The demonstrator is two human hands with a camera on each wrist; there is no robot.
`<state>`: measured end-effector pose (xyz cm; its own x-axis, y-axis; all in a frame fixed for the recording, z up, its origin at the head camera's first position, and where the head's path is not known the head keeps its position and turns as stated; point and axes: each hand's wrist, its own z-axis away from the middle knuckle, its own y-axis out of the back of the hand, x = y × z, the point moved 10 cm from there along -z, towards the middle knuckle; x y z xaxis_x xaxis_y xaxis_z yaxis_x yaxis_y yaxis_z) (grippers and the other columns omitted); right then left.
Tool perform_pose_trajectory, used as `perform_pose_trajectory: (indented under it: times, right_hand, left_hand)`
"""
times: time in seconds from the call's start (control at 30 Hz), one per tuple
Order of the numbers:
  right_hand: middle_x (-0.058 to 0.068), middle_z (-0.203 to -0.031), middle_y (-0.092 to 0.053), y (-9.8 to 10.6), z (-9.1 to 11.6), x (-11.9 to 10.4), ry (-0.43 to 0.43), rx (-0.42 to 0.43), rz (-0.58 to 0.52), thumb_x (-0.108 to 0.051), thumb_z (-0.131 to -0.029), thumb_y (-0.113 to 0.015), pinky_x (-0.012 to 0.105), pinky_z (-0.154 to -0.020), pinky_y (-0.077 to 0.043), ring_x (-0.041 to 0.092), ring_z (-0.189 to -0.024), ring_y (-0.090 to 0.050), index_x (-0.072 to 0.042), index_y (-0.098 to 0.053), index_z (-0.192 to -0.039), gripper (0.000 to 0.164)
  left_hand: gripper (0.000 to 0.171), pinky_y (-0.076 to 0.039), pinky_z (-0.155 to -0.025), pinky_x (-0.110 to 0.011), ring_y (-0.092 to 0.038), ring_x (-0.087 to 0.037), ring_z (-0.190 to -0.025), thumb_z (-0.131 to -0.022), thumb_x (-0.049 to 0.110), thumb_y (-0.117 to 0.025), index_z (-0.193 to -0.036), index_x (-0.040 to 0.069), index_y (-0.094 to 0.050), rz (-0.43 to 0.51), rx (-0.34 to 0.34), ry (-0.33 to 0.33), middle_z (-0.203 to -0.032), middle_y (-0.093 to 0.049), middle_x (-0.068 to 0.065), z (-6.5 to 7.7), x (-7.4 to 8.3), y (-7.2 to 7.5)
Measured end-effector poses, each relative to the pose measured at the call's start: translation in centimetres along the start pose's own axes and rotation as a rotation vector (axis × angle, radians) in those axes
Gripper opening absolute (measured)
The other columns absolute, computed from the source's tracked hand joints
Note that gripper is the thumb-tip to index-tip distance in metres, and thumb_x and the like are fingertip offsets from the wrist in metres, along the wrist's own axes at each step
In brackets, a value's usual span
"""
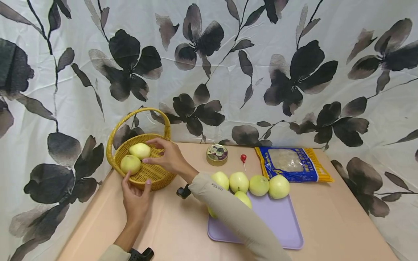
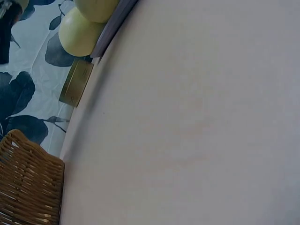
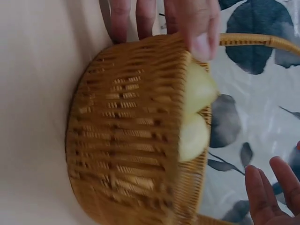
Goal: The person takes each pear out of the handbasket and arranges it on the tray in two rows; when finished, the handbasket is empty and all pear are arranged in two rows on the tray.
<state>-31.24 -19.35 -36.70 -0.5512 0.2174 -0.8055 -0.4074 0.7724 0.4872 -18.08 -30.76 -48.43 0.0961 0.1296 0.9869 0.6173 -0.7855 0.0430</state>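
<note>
In the head view, a yellow wicker basket [image 1: 156, 174] with an arched handle holds two round pale yellow-green fruits, the front one [image 1: 130, 165] and the rear one [image 1: 139, 150]. At its near left side, my left hand [image 1: 135, 201] touches the rim by the front fruit. The right wrist view shows that hand's thumb at the rim and fingers along the basket's outer side. My right hand [image 1: 169, 156] hovers over the basket with parted fingers, a thumb tip close to the fruits. Those fingers [image 3: 262, 197] look extended and bare. The left wrist view shows neither hand.
A lilac tray [image 1: 277, 224] right of centre carries several similar fruits [image 1: 239, 182], partly covered by my right sleeve. Behind it lie a round gold tin [image 1: 217, 155], a red lollipop [image 1: 243, 158] and a blue-and-yellow packet [image 1: 294, 164]. A flowered cloth hangs behind the table.
</note>
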Motion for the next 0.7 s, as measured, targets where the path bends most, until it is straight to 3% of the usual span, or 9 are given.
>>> perform_pose_trajectory:
  times: [0.2,0.3,0.7]
  right_hand:
    - [0.002,-0.145,-0.068,-3.3,-1.3,1.3,-0.025,-0.083,0.001,-0.027,-0.090,-0.088,0.036,-0.108,-0.057,0.026,-0.133,-0.066,-0.019,-0.067,-0.140,0.055]
    - [0.004,-0.147,-0.066,-4.8,-1.8,2.0,-0.048,-0.132,0.016,-0.025,-0.092,-0.087,0.033,-0.108,-0.056,0.029,-0.135,-0.064,-0.017,-0.064,-0.143,0.057]
    - [0.001,-0.150,-0.065,-9.2,-2.9,2.9,-0.064,-0.243,0.093,-0.024,-0.096,-0.081,0.020,-0.113,-0.047,0.018,-0.140,-0.060,-0.019,-0.061,-0.149,0.056]
  left_hand:
    - [0.080,-0.030,-0.130,-0.043,-0.023,-0.033,-0.164,-0.102,0.017,-0.072,-0.166,0.018,-0.023,0.010,0.041,0.000,-0.176,-0.022,-0.011,0.3,0.0,0.0]
    - [0.081,-0.029,-0.130,-0.046,-0.022,-0.033,-0.164,-0.102,0.017,-0.072,-0.166,0.019,-0.022,0.012,0.044,0.008,-0.178,-0.017,-0.011,0.2,-0.1,-0.2]
    - [0.083,-0.024,-0.132,-0.048,-0.014,-0.029,-0.166,-0.103,0.016,-0.071,-0.166,0.018,-0.017,0.020,0.028,0.040,-0.179,-0.007,-0.007,0.0,-0.6,-0.2]
